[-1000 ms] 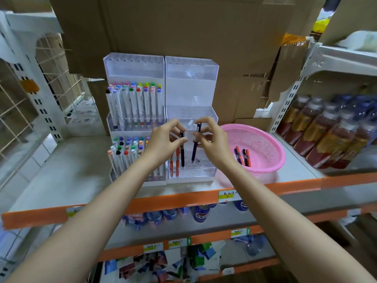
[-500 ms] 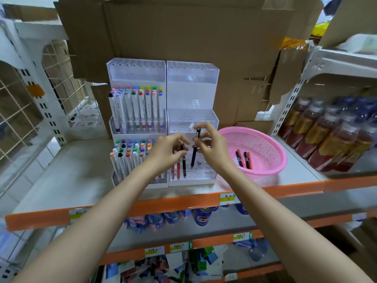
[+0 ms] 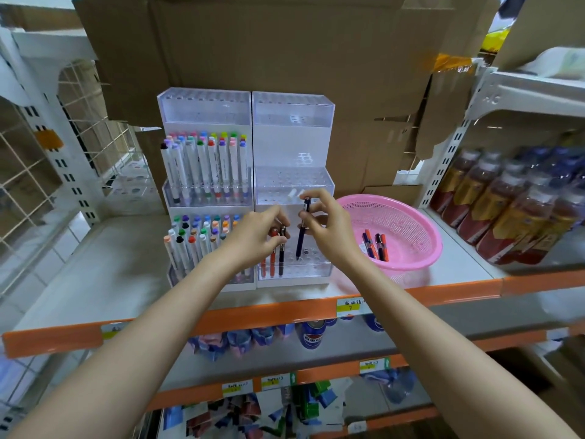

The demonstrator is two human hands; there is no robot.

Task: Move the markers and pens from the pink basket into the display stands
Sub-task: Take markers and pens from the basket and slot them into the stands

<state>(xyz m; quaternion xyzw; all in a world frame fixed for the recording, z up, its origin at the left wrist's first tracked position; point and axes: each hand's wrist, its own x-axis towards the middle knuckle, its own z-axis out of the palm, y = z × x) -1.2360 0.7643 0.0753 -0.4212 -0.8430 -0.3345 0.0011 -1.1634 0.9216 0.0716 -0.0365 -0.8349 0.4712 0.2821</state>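
Observation:
Two clear tiered display stands sit side by side on the shelf. The left stand (image 3: 205, 112) is packed with several white markers with coloured caps. The right stand (image 3: 292, 185) holds two orange pens and a black pen (image 3: 281, 248) in its bottom tier. My left hand (image 3: 256, 236) pinches the top of that black pen, which stands in a hole. My right hand (image 3: 329, 229) pinches a dark blue pen (image 3: 301, 236) upright, its tip just above the bottom tier's holes. The pink basket (image 3: 408, 217) stands right of the stands with several orange and dark pens (image 3: 375, 245) inside.
Bottled drinks (image 3: 506, 210) fill the shelf at the right. Cardboard sheets (image 3: 285, 42) back the stands. A white wire rack (image 3: 63, 137) stands at the left. The shelf's orange front edge (image 3: 253, 315) runs below; cans and packets sit on lower shelves.
My left hand has lowered the black pen into the bottom tier. My right hand has brought the dark blue pen down toward the holes. The camera has drifted slightly.

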